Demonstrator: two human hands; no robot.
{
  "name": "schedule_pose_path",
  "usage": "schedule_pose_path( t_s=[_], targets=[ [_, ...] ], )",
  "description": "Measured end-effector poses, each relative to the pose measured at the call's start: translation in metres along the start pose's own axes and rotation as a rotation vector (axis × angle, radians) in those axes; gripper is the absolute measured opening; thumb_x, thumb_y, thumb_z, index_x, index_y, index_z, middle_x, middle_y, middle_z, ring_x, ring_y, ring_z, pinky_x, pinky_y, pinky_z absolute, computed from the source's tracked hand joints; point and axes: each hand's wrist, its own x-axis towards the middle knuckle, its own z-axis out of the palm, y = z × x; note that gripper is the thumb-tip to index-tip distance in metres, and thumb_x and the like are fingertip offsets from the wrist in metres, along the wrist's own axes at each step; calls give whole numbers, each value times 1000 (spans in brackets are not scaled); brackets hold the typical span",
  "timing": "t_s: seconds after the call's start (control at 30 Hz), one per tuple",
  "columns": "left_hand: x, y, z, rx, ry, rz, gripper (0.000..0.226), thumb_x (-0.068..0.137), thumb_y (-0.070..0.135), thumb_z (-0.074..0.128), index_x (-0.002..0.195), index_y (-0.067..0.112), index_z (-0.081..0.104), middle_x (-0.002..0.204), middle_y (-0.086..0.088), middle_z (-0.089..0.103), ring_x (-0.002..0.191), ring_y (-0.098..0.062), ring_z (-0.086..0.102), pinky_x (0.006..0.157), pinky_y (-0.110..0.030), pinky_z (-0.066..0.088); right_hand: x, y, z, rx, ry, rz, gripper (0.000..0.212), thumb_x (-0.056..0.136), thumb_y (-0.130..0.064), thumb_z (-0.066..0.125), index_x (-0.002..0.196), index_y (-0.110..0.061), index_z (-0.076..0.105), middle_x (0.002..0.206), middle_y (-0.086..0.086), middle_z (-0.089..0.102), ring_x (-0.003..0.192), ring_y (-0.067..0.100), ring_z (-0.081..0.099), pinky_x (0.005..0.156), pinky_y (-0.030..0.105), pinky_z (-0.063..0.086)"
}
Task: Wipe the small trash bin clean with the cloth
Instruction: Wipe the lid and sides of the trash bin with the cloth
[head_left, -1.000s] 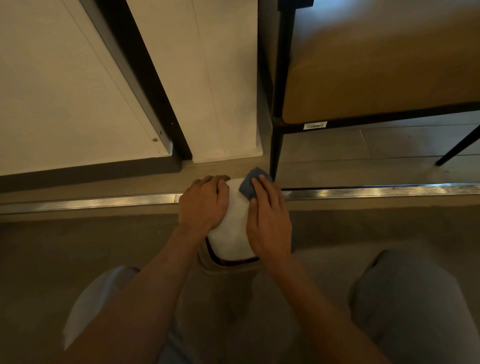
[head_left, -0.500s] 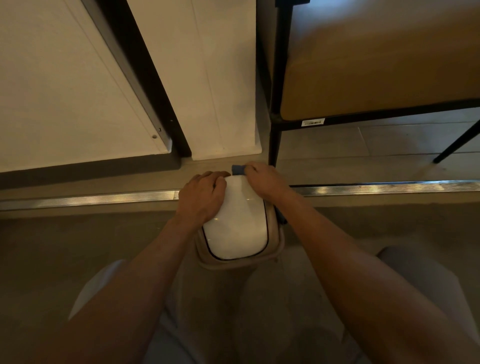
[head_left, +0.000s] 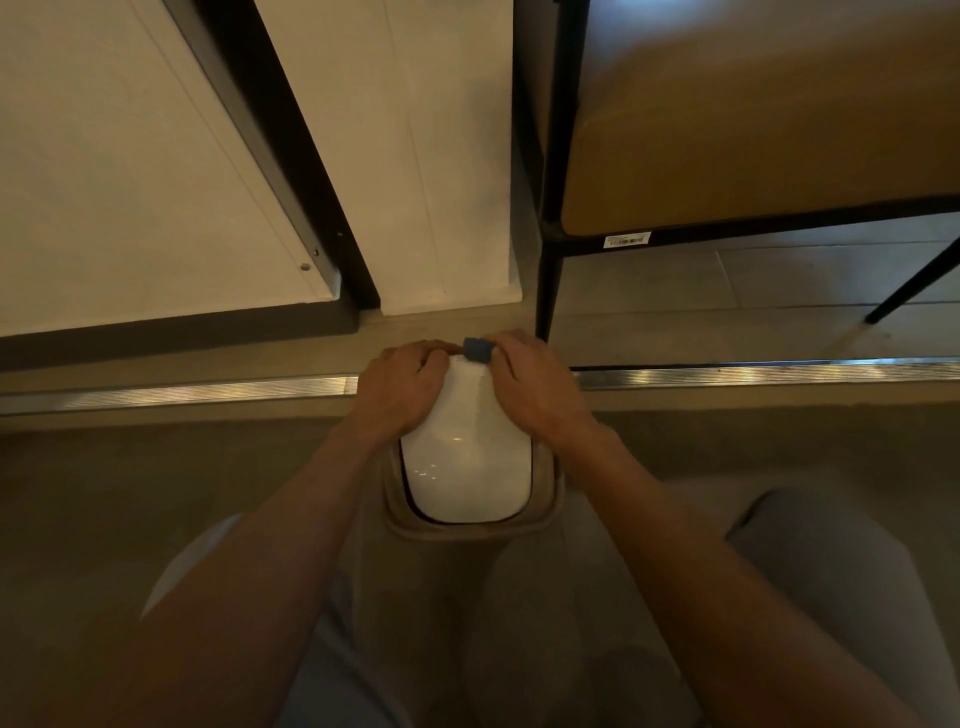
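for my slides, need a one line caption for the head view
Left hand steadies the small trash bin while the right hand holds a blue cloth at its lid's far edge.

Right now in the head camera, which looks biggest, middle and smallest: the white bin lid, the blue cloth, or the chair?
1. chair, though it runs off the picture
2. white bin lid
3. blue cloth, mostly hidden under the right hand

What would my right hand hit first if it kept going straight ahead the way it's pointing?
Probably the left hand: the right hand, holding the blue cloth at the bin lid's far edge, points toward it. Depth is unclear, so it might pass just beyond.
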Motion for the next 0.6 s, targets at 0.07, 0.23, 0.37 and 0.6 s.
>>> schedule_pose_path(
  t_s=[0.07,0.23,0.37,0.6],
  targets=[
    [0,-1,1,-22,23,-22,57,92,44,26,128,24,64,125,-8,67,111,-27,61,98,-39,47,-17,-3,10,-115,110,-135,41,97,-22,35,126,-11,61,124,12,63,114,26,56,102,39,41],
    [0,-1,2,-62,63,-40,55,92,43,29,126,23,66,121,-9,69,107,-26,62,94,-37,49,-33,-8,21,-271,221,-135,49,96,-30,28,133,-14,56,135,7,59,127,25,49,116,45,29],
    [-1,-1,3,-27,55,-52,51,96,40,29,127,23,66,122,-10,68,106,-27,61,90,-36,46,12,-20,2,-270,-75,125,39,101,-31,29,113,-14,62,109,10,63,95,26,57,83,41,47],
    [-1,-1,3,-21,38,-77,49,96,43,28,124,26,65,120,-9,67,105,-26,59,94,-42,48,3,-2,-6,-23,-140,51,41,99,-49,44,126,-22,58,113,0,59,102,16,56,85,33,47]
  ],
)
